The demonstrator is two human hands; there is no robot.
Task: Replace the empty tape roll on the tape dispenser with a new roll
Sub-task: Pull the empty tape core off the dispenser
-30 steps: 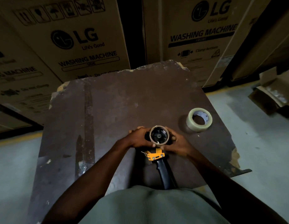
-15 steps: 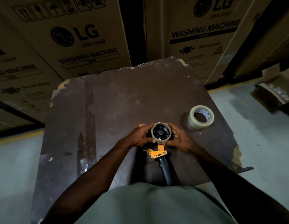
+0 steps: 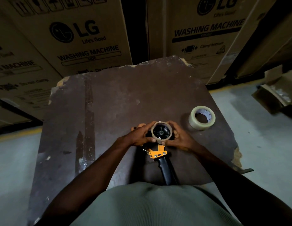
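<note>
Tape dispenser [image 3: 158,154] head: largely covered by both hands; only the orange bracket and black handle show clearly.
Handle end: passes out of sight behind the person's shirt [image 3: 150,204].
Empty tape roll [image 3: 161,132] sides: hidden under the fingers of the left hand [image 3: 140,136] and right hand [image 3: 179,139]; the grip contact cannot be fully seen.
Counter [image 3: 109,119] near edge: concealed by the shirt and forearms.
Cardboard boxes [image 3: 73,35]: tops cut off by the upper edge; small print blurred, unreadable.
New tape roll [image 3: 202,117] core label: too small to read.
</note>
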